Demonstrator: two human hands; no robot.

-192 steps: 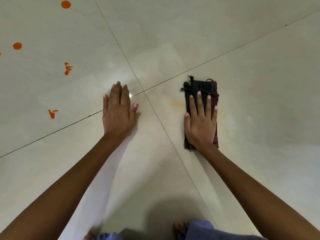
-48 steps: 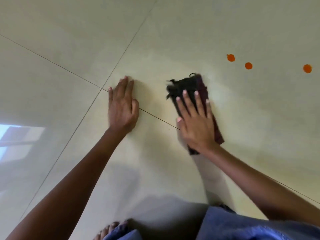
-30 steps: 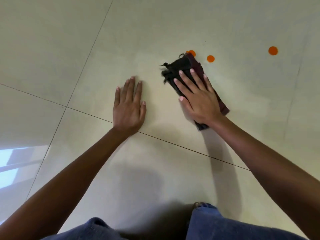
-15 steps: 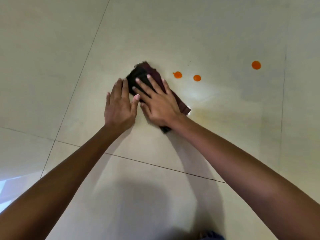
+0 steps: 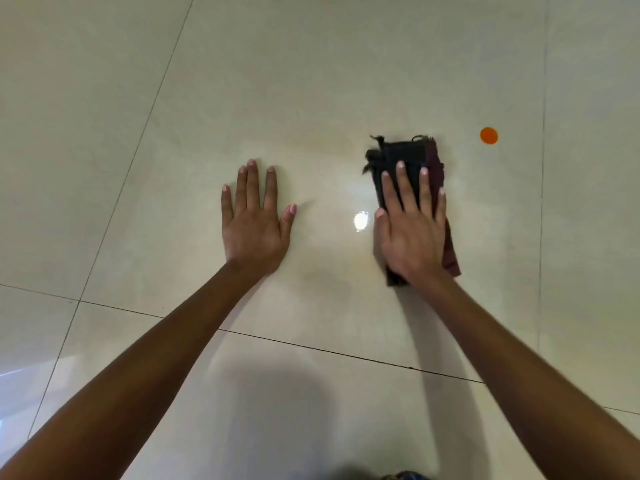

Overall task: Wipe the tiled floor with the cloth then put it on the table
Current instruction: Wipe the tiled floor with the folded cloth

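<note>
Cloth [image 5: 405, 161] swept right, over 2 orange spots; 1 spot [image 5: 488, 136] remains.
Right hand [image 5: 410, 233] presses it flat, left hand [image 5: 254, 226] splayed empty on floor [image 5: 311, 81]; wiping unfinished.

The right hand [image 5: 410, 233] hides most of the cloth [image 5: 403, 157]; both forearms and a blue garment [image 5: 405, 476] run off the bottom edge.

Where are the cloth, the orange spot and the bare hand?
cloth [image 5: 403, 155], head view, its dark top end beyond the fingers.
orange spot [image 5: 489, 136], head view, its centre.
left hand [image 5: 254, 226], head view, back of hand.
</note>
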